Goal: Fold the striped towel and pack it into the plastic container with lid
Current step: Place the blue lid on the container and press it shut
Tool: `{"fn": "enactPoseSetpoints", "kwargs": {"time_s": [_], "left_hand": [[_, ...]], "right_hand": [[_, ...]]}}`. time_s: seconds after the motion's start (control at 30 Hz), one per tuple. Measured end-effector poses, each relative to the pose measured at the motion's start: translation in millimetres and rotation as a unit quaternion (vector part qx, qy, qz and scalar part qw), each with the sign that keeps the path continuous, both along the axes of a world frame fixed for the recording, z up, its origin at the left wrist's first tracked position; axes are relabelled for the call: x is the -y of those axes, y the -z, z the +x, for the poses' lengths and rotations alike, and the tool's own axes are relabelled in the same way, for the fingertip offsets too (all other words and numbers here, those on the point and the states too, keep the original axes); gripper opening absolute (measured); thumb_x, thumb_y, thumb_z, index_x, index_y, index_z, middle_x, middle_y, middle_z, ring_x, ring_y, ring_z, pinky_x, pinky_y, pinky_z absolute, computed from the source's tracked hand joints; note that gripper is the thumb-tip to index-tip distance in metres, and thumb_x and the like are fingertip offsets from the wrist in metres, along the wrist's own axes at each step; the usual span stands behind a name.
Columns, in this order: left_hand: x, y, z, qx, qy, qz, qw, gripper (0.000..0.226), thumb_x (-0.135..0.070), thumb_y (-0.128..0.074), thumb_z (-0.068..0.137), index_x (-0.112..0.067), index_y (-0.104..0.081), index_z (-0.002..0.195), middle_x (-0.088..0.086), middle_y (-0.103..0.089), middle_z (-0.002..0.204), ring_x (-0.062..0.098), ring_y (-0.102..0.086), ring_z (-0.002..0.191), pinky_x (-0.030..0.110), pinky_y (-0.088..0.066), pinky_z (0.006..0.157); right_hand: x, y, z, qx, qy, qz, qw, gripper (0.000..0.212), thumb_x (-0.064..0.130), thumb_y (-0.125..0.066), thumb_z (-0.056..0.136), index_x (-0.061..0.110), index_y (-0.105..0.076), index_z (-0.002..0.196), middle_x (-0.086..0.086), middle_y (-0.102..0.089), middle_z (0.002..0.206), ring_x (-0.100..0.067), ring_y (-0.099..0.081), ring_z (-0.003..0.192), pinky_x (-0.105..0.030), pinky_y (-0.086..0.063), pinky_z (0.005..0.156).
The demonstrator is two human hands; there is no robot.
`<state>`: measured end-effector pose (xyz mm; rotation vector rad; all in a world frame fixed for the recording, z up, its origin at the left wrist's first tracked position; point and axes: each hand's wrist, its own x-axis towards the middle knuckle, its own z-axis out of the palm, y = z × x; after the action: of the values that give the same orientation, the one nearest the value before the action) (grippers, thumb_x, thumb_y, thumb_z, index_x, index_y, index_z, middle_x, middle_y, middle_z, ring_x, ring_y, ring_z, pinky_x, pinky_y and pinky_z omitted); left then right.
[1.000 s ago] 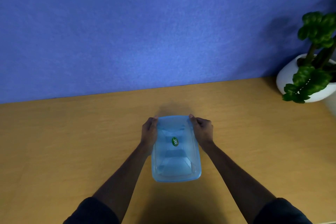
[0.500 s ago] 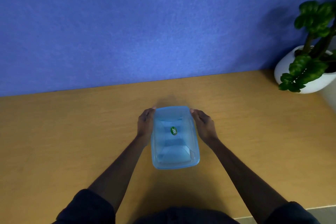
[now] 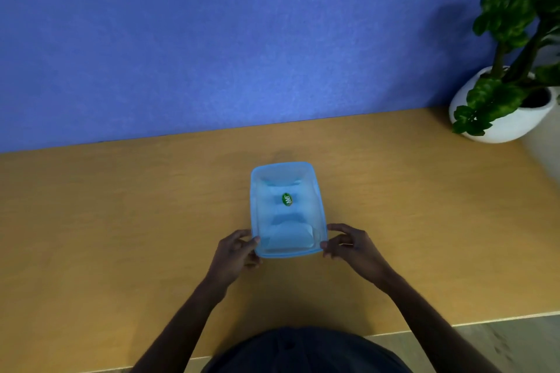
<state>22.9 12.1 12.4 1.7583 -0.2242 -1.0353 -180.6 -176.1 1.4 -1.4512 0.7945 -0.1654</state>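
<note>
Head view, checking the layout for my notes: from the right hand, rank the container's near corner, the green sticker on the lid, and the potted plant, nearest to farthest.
1. Near right corner of the plastic container, at the right hand fingers.
2. Green sticker, mid-lid, farther back.
3. Potted plant, far right by the wall.

A blue wall (image 3: 212, 39) with a fine, felt-like grain fills the upper half of the view and meets the far edge of a tan wooden table (image 3: 106, 221). At the table's far right corner stands 1 white rounded pot (image 3: 509, 124) holding a green leafy plant (image 3: 509, 18), which casts a soft shadow on the wall just beside it. Past the table's near edge, at lower right, a strip of pale grey-green floor (image 3: 500, 342) shows. The light is dim and even.
</note>
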Motion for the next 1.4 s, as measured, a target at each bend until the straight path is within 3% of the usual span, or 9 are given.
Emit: {"fn": "enactPoseSetpoints", "kwargs": {"time_s": [0.33,0.53,0.6,0.7,0.83,0.97,1.1,1.23,1.4], "left_hand": [[-9,10,-16,0.016,-0.095,-0.08,0.992,0.018,-0.013,-0.072,0.082,-0.014,-0.073,0.1,0.011,-0.076,0.09,0.032,-0.073,0.078,0.033,-0.061,0.069],[-5,13,-10,0.06,-0.069,-0.064,0.994,0.029,-0.012,-0.066,0.087,-0.019,-0.066,0.115,0.005,-0.073,0.101,0.023,-0.071,0.093,0.035,-0.059,0.077],[0,11,-11,0.061,-0.057,-0.078,0.993,0.039,-0.008,-0.061,0.089,-0.025,-0.058,0.124,-0.001,-0.07,0.109,0.015,-0.067,0.101,0.036,-0.055,0.086],[9,7,-12,0.054,-0.036,-0.112,0.992,0.046,0.002,-0.054,0.091,-0.027,-0.055,0.127,-0.017,-0.071,0.111,0.0,-0.068,0.098,0.019,-0.056,0.075],[25,6,-2,0.011,-0.057,-0.117,0.991,0.053,0.001,-0.055,0.091,-0.012,-0.043,0.141,-0.002,-0.057,0.129,-0.009,-0.067,0.085,0.012,-0.055,0.066],[52,-1,18,0.0,-0.057,-0.126,0.99,0.051,0.001,-0.054,0.092,-0.008,-0.043,0.141,-0.001,-0.055,0.131,-0.006,-0.066,0.084,0.013,-0.055,0.07],[80,-7,37,-0.008,-0.059,-0.138,0.989,0.051,0.001,-0.055,0.092,-0.006,-0.044,0.141,0.005,-0.057,0.133,0.016,-0.06,0.106,0.019,-0.056,0.078],[104,-2,53,-0.016,-0.071,-0.139,0.988,0.053,0.003,-0.054,0.092,-0.005,-0.041,0.142,0.009,-0.053,0.137,0.019,-0.057,0.109,0.033,-0.049,0.091],[121,9,69,-0.009,-0.073,-0.146,0.987,0.052,0.0,-0.055,0.092,-0.009,-0.043,0.141,0.0,-0.056,0.131,0.014,-0.06,0.103,0.014,-0.055,0.071]], "right_hand": [[-5,8,0,0.013,0.055,0.051,0.997,0.044,0.016,-0.082,0.075,0.009,-0.063,0.113,-0.007,-0.074,0.072,-0.02,-0.073,0.074,-0.028,-0.058,0.067],[2,0,4,-0.065,0.021,-0.069,0.995,0.054,0.046,-0.079,0.073,0.035,-0.057,0.121,0.007,-0.072,0.099,-0.007,-0.071,0.082,-0.023,-0.054,0.062],[1,1,9,-0.042,0.033,-0.059,0.997,0.059,0.044,-0.074,0.079,0.035,-0.051,0.133,0.012,-0.065,0.114,0.0,-0.068,0.096,-0.022,-0.054,0.071],[1,8,20,0.01,0.059,-0.034,0.998,0.053,0.027,-0.067,0.089,0.027,-0.049,0.139,0.007,-0.064,0.122,-0.013,-0.058,0.122,-0.044,-0.052,0.098],[13,7,39,0.018,0.072,-0.053,0.996,0.047,0.02,-0.062,0.093,0.039,-0.051,0.134,0.008,-0.064,0.126,-0.012,-0.06,0.119,-0.048,-0.052,0.097],[38,4,62,0.016,0.08,-0.07,0.994,0.047,0.02,-0.059,0.093,0.033,-0.05,0.138,0.002,-0.062,0.132,-0.015,-0.06,0.119,-0.051,-0.051,0.098],[61,1,86,0.021,0.105,-0.066,0.992,0.044,0.013,-0.058,0.094,0.039,-0.055,0.128,0.001,-0.065,0.128,-0.016,-0.063,0.11,-0.05,-0.052,0.097],[79,3,109,0.003,0.131,-0.071,0.989,0.045,0.012,-0.056,0.094,0.019,-0.051,0.138,-0.002,-0.062,0.132,-0.02,-0.061,0.115,-0.05,-0.05,0.1],[93,2,125,-0.006,0.14,-0.086,0.986,0.045,0.014,-0.056,0.095,0.015,-0.049,0.14,-0.005,-0.059,0.137,-0.023,-0.058,0.122,-0.05,-0.048,0.102]]}}
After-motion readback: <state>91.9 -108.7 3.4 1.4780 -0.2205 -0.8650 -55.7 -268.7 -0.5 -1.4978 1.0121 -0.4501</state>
